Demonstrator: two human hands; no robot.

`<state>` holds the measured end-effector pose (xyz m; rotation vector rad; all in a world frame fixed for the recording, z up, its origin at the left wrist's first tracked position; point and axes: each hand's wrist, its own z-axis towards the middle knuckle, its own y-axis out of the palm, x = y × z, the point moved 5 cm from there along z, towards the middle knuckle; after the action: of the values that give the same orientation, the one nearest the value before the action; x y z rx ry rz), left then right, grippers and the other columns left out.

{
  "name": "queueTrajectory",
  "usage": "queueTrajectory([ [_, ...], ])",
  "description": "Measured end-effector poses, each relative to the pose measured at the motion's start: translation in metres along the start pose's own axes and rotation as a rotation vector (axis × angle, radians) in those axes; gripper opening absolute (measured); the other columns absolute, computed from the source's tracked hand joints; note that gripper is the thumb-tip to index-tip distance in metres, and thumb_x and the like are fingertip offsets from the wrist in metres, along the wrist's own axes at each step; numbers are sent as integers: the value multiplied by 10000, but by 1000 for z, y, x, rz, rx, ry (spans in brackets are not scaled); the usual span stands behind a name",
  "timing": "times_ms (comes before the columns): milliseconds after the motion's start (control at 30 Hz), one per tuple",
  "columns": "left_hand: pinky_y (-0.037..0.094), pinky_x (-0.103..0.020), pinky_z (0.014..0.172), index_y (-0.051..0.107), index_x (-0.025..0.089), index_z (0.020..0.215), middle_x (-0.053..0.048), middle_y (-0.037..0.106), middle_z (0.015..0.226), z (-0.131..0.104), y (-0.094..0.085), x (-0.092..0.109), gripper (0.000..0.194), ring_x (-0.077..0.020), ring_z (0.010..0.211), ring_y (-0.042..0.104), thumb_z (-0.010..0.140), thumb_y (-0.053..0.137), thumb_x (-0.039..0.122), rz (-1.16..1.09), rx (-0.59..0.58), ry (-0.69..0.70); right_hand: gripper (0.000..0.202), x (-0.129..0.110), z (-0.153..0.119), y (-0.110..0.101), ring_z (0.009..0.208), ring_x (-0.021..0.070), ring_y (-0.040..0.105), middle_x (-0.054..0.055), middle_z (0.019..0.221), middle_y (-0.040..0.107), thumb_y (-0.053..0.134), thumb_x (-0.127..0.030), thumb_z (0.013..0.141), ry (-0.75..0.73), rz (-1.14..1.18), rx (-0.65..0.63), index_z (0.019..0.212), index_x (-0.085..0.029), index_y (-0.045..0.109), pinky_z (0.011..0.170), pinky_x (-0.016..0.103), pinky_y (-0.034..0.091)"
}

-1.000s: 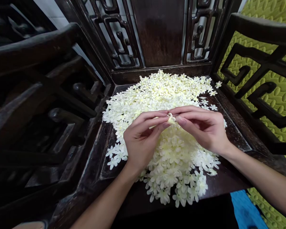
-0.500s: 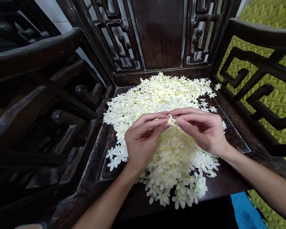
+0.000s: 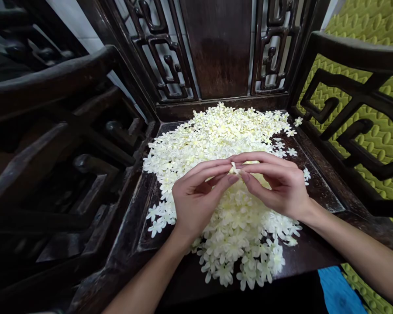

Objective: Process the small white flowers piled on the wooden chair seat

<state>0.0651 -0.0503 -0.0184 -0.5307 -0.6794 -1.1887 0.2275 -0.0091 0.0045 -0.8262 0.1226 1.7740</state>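
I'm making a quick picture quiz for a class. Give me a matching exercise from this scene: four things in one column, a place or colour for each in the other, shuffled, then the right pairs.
Things
1. small flower
2. pile of flowers
3. blue cloth
4. green padded mat

Places or colours
A. behind the chair's right armrest
B. pinched between the fingertips of both hands
C. bottom right corner
D. heaped on the dark chair seat

Pairs: 1-B, 2-D, 3-C, 4-A

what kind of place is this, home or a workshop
Probably a home used for handwork, not a proper workshop. A carved dark wooden chair serves as the work surface, its seat heaped with small cream fabric flowers, and a green quilted mat lies beside it.
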Motion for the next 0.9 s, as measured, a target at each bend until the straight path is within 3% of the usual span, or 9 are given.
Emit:
queueTrajectory([
  [233, 628, -232, 887, 757, 262, 1225, -49, 729, 1164, -7, 1, -1, 481, -142, 1065, 712, 830, 746, -12, 23, 29, 38, 251, -2, 1, 2, 1147, 174, 697, 147, 1213, 700, 658, -16, 900, 13, -40, -10, 1118, -124, 719, 998, 364, 614],
  [333, 629, -255, 903, 766, 218, 1183, -75, 729, 1171, -9, 3, 4, 421, -164, 1086, 711, 841, 722, -23, 89, 47, 118, 259, -3, 1, 2, 1152, 183, 692, 159, 1209, 696, 671, 1, 882, 2, -39, 4, 1111, -108, 721, 998, 370, 613],
  [433, 629, -288, 929, 717, 197, 1164, -77, 725, 1171, -10, 3, 1, 351, -177, 1111, 714, 870, 707, 6, -31, 74, 51, 265, -3, 1, 2, 1160, 188, 678, 157, 1214, 682, 665, 5, 882, 16, -28, 22, 1111, -115, 723, 992, 387, 615],
  [633, 609, -299, 953, 687, 174, 1074, -109, 700, 1227, -12, 6, -5, 175, -200, 1184, 685, 935, 657, 73, -89, -4, -41, 245, -3, 1, 3, 1178, 187, 661, 146, 1228, 658, 676, -20, 891, 15, -77, 24, 1098, -138, 733, 992, 380, 618],
  [900, 579, -285, 958, 660, 181, 1104, -117, 669, 1242, -8, 6, -2, 194, -200, 1226, 648, 946, 636, 72, -75, -65, -15, 239, -2, -1, 3, 1178, 190, 668, 149, 1261, 614, 677, -12, 884, -7, -73, 53, 1085, -131, 725, 989, 377, 635],
])
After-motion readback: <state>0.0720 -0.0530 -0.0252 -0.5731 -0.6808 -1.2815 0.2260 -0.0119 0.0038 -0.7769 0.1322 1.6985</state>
